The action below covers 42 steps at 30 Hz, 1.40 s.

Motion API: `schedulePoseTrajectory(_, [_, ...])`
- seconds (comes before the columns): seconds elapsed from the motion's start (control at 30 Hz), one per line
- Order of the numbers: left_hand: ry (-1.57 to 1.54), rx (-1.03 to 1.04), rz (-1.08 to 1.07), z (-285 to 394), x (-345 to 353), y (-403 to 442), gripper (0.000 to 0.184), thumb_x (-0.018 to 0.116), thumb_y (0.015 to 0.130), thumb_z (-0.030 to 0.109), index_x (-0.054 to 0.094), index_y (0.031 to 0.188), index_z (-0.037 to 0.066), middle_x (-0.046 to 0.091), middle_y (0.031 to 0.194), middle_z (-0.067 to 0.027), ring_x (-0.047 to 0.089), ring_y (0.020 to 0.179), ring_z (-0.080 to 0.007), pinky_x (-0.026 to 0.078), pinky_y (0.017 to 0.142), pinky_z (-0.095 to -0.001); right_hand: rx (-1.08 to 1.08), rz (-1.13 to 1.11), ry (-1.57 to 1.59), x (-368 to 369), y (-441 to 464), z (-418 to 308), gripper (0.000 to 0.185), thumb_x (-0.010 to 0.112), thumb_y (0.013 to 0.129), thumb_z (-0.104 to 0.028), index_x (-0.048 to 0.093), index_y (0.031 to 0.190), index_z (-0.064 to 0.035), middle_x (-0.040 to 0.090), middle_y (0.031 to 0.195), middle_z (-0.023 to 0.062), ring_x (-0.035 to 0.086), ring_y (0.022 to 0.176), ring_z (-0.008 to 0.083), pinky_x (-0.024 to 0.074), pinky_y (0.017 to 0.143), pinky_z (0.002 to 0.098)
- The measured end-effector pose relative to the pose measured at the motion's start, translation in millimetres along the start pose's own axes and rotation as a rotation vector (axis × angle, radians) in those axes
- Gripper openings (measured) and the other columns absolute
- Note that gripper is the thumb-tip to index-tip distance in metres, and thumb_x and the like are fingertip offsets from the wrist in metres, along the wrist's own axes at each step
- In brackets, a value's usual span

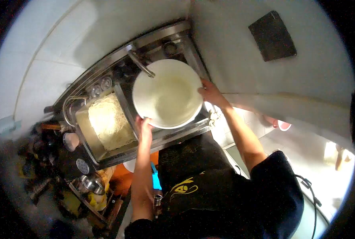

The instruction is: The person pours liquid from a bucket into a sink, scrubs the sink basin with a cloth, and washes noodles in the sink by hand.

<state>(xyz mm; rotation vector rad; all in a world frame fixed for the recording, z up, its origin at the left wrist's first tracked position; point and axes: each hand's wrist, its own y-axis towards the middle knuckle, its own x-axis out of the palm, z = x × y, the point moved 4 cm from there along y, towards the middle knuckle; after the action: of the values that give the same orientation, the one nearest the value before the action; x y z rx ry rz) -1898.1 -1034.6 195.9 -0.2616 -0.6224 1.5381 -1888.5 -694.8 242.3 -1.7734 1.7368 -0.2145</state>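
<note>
Both my hands hold a large round white basin (169,95) by its rim, over the right part of a metal sink. My left hand (144,126) grips the near left edge, with its thumb on the rim. On the right edge is my right hand (210,93), its fingers partly hidden by the rim. A metal faucet (141,63) reaches over the basin's far left side. The basin's inside looks pale; whether liquid is in it is hard to tell. Left of it, a pale, rough mass (107,119) lies in a rectangular container (90,139).
Small glass-like cups (101,87) stand behind the rectangular container. Metal bowls (91,184) sit on a lower shelf at the lower left. A wall with a dark panel (272,36) rises to the right. A black cable (311,191) hangs at the lower right.
</note>
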Motion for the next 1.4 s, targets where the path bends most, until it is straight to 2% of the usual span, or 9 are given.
schedulePoseTrajectory(0.27, [0.103, -0.025, 0.020, -7.0, 1.9, 2.4, 0.039, 0.060, 0.078, 0.009, 0.055, 0.116, 0.001, 0.058, 0.103, -0.0079, 0.059, 0.089, -0.0185, 0.051, 0.074, -0.0330, -0.158, 0.015, 0.309, 1.9, 3.8, 6.5, 0.048, 0.053, 0.088, -0.021, 0.050, 0.132, -0.0020, 0.064, 0.118, 0.0205, 0.065, 0.102, 0.0351, 0.0505, 0.091, 0.0440])
schedulePoseTrajectory(0.43, [0.007, 0.033, 0.103, 10.5, -1.5, -23.4, 0.048, 0.056, 0.077, 0.004, 0.049, 0.125, 0.000, 0.060, 0.107, -0.0132, 0.064, 0.095, -0.0233, 0.057, 0.072, -0.0343, -0.282, 0.096, -0.114, 30.4, 12.3, 11.4, 0.045, 0.053, 0.087, -0.020, 0.052, 0.128, 0.0000, 0.065, 0.113, 0.0234, 0.064, 0.102, 0.0404, 0.0500, 0.090, 0.0470])
schedulePoseTrajectory(0.57, [0.199, -0.084, -0.009, 11.4, 15.3, 4.7, 0.049, 0.057, 0.078, 0.010, 0.049, 0.123, -0.004, 0.062, 0.105, -0.0173, 0.067, 0.086, -0.0255, 0.059, 0.064, -0.0349, 0.040, -0.054, 0.463, 3.1, 22.4, 34.8, 0.043, 0.052, 0.088, -0.019, 0.052, 0.126, 0.0009, 0.061, 0.111, 0.0297, 0.058, 0.113, 0.0380, 0.0484, 0.093, 0.0478])
schedulePoseTrajectory(0.73, [0.035, 0.002, 0.088, 11.2, -4.9, -27.9, 0.041, 0.060, 0.077, 0.013, 0.051, 0.113, -0.004, 0.059, 0.094, -0.0127, 0.064, 0.075, -0.0243, 0.058, 0.057, -0.0357, -0.054, -0.006, 0.003, 34.7, 23.1, 37.9, 0.040, 0.051, 0.090, -0.017, 0.053, 0.125, 0.0017, 0.063, 0.108, 0.0236, 0.069, 0.086, 0.0277, 0.0599, 0.066, 0.0375])
schedulePoseTrajectory(0.83, [0.099, -0.106, 0.028, 4.7, 13.9, -9.6, 0.034, 0.059, 0.079, 0.012, 0.053, 0.110, 0.000, 0.059, 0.097, -0.0116, 0.064, 0.076, -0.0244, 0.056, 0.057, -0.0357, 0.032, -0.109, 0.365, 0.7, 8.9, 12.8, 0.041, 0.051, 0.090, -0.017, 0.055, 0.125, 0.0043, 0.067, 0.102, 0.0165, 0.067, 0.084, 0.0220, 0.0581, 0.064, 0.0341])
schedulePoseTrajectory(0.9, [0.031, -0.110, 0.067, 12.2, 10.5, -9.5, 0.036, 0.059, 0.079, 0.013, 0.052, 0.111, -0.002, 0.060, 0.093, -0.0127, 0.066, 0.075, -0.0243, 0.058, 0.056, -0.0342, -0.140, -0.055, -0.103, 17.4, 42.8, 36.8, 0.041, 0.049, 0.090, -0.020, 0.055, 0.123, 0.0031, 0.067, 0.101, 0.0224, 0.068, 0.081, 0.0309, 0.0575, 0.073, 0.0407])
schedulePoseTrajectory(1.27, [0.032, -0.157, 0.074, 25.3, -21.7, -25.5, 0.040, 0.059, 0.081, 0.013, 0.048, 0.117, -0.001, 0.059, 0.091, -0.0104, 0.064, 0.076, -0.0205, 0.059, 0.054, -0.0304, 0.037, -0.090, -0.113, 41.3, 32.0, 12.7, 0.042, 0.050, 0.093, -0.023, 0.053, 0.128, 0.0001, 0.064, 0.108, 0.0271, 0.070, 0.087, 0.0324, 0.0591, 0.073, 0.0430])
schedulePoseTrajectory(1.3, [0.051, -0.090, 0.087, 34.7, -12.6, -29.9, 0.038, 0.060, 0.081, 0.013, 0.049, 0.115, -0.001, 0.059, 0.092, -0.0104, 0.065, 0.076, -0.0207, 0.059, 0.054, -0.0299, -0.050, -0.023, -0.246, 51.5, 24.2, 19.2, 0.045, 0.049, 0.088, -0.015, 0.049, 0.131, 0.0007, 0.068, 0.098, 0.0164, 0.068, 0.084, 0.0260, 0.0589, 0.063, 0.0411])
schedulePoseTrajectory(1.4, [0.171, -0.011, 0.056, 27.5, 6.4, -22.2, 0.033, 0.062, 0.081, 0.014, 0.053, 0.108, -0.002, 0.060, 0.092, -0.0107, 0.066, 0.074, -0.0222, 0.059, 0.055, -0.0299, 0.038, -0.015, 0.242, 25.7, 29.2, 67.4, 0.042, 0.051, 0.089, -0.019, 0.053, 0.123, 0.0043, 0.067, 0.098, 0.0193, 0.068, 0.078, 0.0262, 0.0603, 0.060, 0.0385])
